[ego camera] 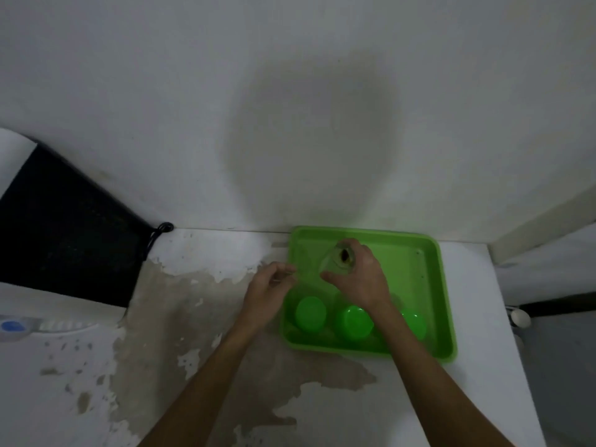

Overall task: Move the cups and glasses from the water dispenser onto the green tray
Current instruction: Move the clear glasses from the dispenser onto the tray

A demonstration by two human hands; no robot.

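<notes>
The wall (290, 91) was pale and carried a round shadow above the tray. The counter (200, 350) was white with big patches of worn, peeling surface left of the tray. The water dispenser (48, 227), dark with white parts, stood well left of the tray, at the picture's edge.

The green tray (432, 285) lay on the counter against the wall. Three green cups (310, 313) stood upside down in a row along the near side of the tray; the right one was partly hidden under the right forearm.

The right hand (361, 279) was over the far half of the tray. Its fingers (350, 245) were closed around a clear glass (335, 261), gripping it from above. The glass was blurred, so I could not tell if it touched the tray floor.

The left hand (269, 287) was at the left rim of the tray, just beside the glass. Its fingers were curled, and something thin and clear seemed to be between them, but it was too faint to tell if they gripped anything.
</notes>
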